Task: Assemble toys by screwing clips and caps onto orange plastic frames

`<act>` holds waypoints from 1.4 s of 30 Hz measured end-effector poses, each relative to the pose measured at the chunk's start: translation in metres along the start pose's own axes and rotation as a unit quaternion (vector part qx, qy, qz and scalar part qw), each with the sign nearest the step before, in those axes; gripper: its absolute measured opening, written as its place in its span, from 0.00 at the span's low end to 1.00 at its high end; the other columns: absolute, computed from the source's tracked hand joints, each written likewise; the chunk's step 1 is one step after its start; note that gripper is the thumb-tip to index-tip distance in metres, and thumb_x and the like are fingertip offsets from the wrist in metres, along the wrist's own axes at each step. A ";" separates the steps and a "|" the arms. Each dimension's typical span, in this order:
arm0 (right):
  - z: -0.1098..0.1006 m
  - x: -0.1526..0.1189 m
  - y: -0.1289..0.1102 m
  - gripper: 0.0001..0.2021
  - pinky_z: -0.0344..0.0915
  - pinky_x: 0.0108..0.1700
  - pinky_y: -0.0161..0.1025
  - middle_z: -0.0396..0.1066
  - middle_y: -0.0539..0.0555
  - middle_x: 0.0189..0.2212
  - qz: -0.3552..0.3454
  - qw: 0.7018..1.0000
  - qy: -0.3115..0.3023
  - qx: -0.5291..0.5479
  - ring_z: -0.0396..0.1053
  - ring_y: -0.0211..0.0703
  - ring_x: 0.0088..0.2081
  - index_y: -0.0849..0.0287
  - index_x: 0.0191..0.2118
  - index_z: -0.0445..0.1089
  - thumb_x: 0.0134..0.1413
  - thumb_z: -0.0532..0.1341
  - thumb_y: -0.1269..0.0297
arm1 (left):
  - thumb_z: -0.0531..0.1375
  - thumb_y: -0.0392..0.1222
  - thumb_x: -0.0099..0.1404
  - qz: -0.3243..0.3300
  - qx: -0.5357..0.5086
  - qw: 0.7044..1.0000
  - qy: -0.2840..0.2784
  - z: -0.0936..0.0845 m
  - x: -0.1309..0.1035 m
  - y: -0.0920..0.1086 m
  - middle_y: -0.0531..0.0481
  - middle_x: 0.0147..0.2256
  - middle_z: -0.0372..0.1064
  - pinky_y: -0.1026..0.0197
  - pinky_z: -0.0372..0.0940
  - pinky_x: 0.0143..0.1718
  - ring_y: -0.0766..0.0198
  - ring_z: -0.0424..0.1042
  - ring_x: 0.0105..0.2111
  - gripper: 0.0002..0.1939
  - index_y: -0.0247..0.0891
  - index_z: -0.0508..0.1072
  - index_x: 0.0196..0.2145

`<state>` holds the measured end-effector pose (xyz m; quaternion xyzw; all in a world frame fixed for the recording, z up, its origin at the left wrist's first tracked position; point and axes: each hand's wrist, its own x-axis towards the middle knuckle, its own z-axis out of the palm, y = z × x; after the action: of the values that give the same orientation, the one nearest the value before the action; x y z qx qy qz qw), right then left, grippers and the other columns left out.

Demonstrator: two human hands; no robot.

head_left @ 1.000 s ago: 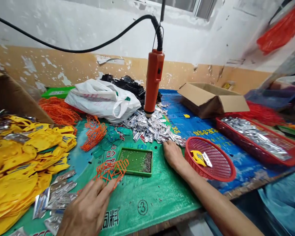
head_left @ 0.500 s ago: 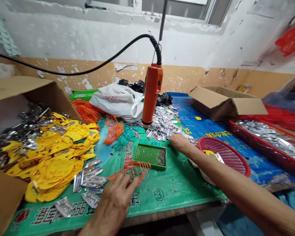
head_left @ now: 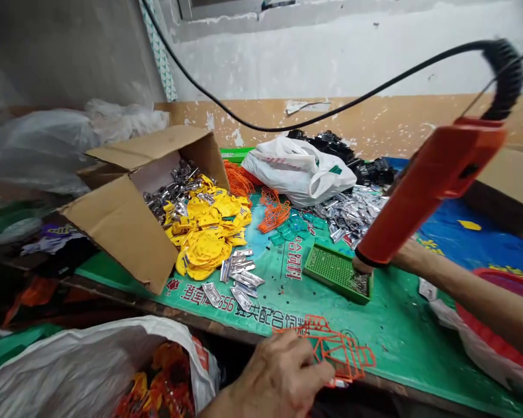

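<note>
1. From where I stand, the work in hand is an orange frame [head_left: 340, 348], in front of the tray [head_left: 326, 283], near the front edge of the table [head_left: 401, 354].
2. The left hand [head_left: 283, 371] has that frame pinched by its left end, thumb against fingers, so this grip is closed on it. A shiny edge shows beneath; I can't make out what it is.
3. The right hand [head_left: 400, 254] is mostly hidden behind the driver [head_left: 436, 186], so there's no telling whether its grip is closed or what it holds.
4. The driver hangs tilted, its nose over the tray's right end, where small metal bits [head_left: 359, 283] lie. Whether it touches them isn't clear.
5. On what's done: the frame looks bare from here, and I spot nothing yellow on it, so I'd judge this piece to be at an early stage.
6. Well left of the tray and nearer the person, a sack [head_left: 91, 360] holds orange and yellow pieces [head_left: 161, 377] mixed together; they may be finished ones, but they're too blurred to be sure.
7. Plenty looks left: a yellow heap [head_left: 204, 238] and loose silver plates [head_left: 239, 276] left of the tray, a silver heap [head_left: 359, 206] behind it, and orange netting [head_left: 272, 212] behind and to its left.
</note>
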<state>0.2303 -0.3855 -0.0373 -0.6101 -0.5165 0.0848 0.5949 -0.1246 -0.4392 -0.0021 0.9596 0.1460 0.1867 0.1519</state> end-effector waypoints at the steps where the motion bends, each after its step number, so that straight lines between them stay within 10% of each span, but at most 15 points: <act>1: -0.001 0.005 -0.001 0.11 0.68 0.47 0.43 0.67 0.55 0.51 0.000 0.999 -0.034 -0.028 0.68 0.44 0.48 0.52 0.48 0.68 0.61 0.58 0.61 | 0.54 0.32 0.64 -0.015 -0.040 0.999 -0.001 -0.009 -0.003 -0.003 0.49 0.29 0.68 0.62 0.61 0.31 0.63 0.64 0.29 0.09 0.39 0.73 0.39; 6: -0.032 0.027 -0.018 0.12 0.68 0.47 0.44 0.67 0.55 0.50 0.039 0.970 -0.132 -0.198 0.69 0.45 0.48 0.54 0.49 0.68 0.61 0.56 0.60 | 0.59 0.39 0.63 -0.260 -0.303 0.913 0.087 -0.045 -0.022 -0.028 0.51 0.32 0.73 0.63 0.65 0.38 0.62 0.70 0.35 0.08 0.43 0.78 0.36; 10: -0.054 -0.005 -0.053 0.09 0.68 0.41 0.40 0.70 0.54 0.41 0.080 0.934 -0.165 -0.305 0.70 0.41 0.41 0.57 0.42 0.70 0.60 0.58 0.61 | 0.68 0.45 0.52 -0.475 -0.528 0.661 0.242 -0.050 -0.026 -0.060 0.51 0.34 0.77 0.62 0.69 0.39 0.58 0.73 0.37 0.13 0.42 0.79 0.37; 13: -0.048 -0.050 -0.087 0.08 0.62 0.30 0.36 0.70 0.52 0.25 0.100 0.914 -0.224 -0.323 0.69 0.40 0.28 0.56 0.29 0.72 0.57 0.60 0.61 | 0.71 0.39 0.49 -0.500 -0.603 0.569 0.249 -0.047 -0.013 -0.075 0.51 0.37 0.78 0.66 0.69 0.39 0.63 0.73 0.36 0.14 0.41 0.79 0.36; 16: -0.027 -0.085 -0.108 0.14 0.60 0.30 0.34 0.69 0.51 0.25 0.081 0.862 -0.406 -0.291 0.67 0.38 0.27 0.56 0.28 0.72 0.62 0.53 0.63 | 0.69 0.37 0.52 -0.493 -0.612 0.584 0.204 -0.042 0.010 -0.080 0.53 0.34 0.78 0.70 0.68 0.35 0.68 0.72 0.31 0.09 0.40 0.79 0.34; 21: -0.012 -0.104 -0.108 0.15 0.61 0.36 0.36 0.67 0.55 0.33 0.077 0.852 -0.394 -0.335 0.67 0.40 0.33 0.58 0.34 0.72 0.63 0.48 0.70 | 0.68 0.37 0.55 -0.473 -0.609 0.629 0.095 -0.038 0.035 -0.076 0.52 0.32 0.78 0.72 0.67 0.36 0.68 0.73 0.32 0.07 0.36 0.79 0.34; 27: -0.009 -0.126 -0.118 0.12 0.63 0.35 0.36 0.68 0.56 0.33 -0.011 0.924 -0.257 -0.284 0.69 0.41 0.34 0.60 0.41 0.70 0.63 0.49 0.69 | 0.67 0.33 0.53 -0.430 -0.651 0.566 0.267 -0.055 0.015 -0.071 0.47 0.34 0.78 0.65 0.73 0.34 0.63 0.75 0.30 0.10 0.34 0.78 0.36; 33: 0.090 -0.091 -0.159 0.12 0.62 0.37 0.36 0.70 0.56 0.35 -0.072 0.854 -0.428 -0.288 0.69 0.42 0.38 0.60 0.35 0.71 0.60 0.51 0.75 | 0.59 0.24 0.58 -0.421 -0.619 0.486 0.451 -0.067 -0.008 -0.057 0.48 0.29 0.78 0.63 0.74 0.34 0.65 0.76 0.27 0.09 0.32 0.77 0.32; 38: 0.160 -0.068 -0.167 0.08 0.67 0.44 0.43 0.70 0.57 0.42 -0.056 0.831 -0.450 -0.321 0.69 0.45 0.45 0.62 0.41 0.71 0.61 0.55 0.67 | 0.61 0.26 0.58 -0.411 -0.635 0.467 0.458 -0.057 -0.017 -0.039 0.46 0.31 0.78 0.60 0.75 0.35 0.61 0.77 0.29 0.07 0.32 0.77 0.34; 42: 0.166 -0.084 -0.165 0.11 0.69 0.44 0.45 0.72 0.57 0.42 0.034 0.826 -0.437 -0.355 0.72 0.44 0.42 0.63 0.44 0.69 0.61 0.57 0.62 | 0.62 0.27 0.56 -0.412 -0.647 0.462 0.445 -0.051 -0.018 -0.034 0.45 0.33 0.78 0.59 0.75 0.37 0.57 0.78 0.35 0.11 0.33 0.77 0.37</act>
<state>-0.0144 -0.3807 0.0072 -0.6954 -0.6958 0.1736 0.0466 -0.1693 -0.4021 0.0258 0.2019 0.4095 0.5452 0.7031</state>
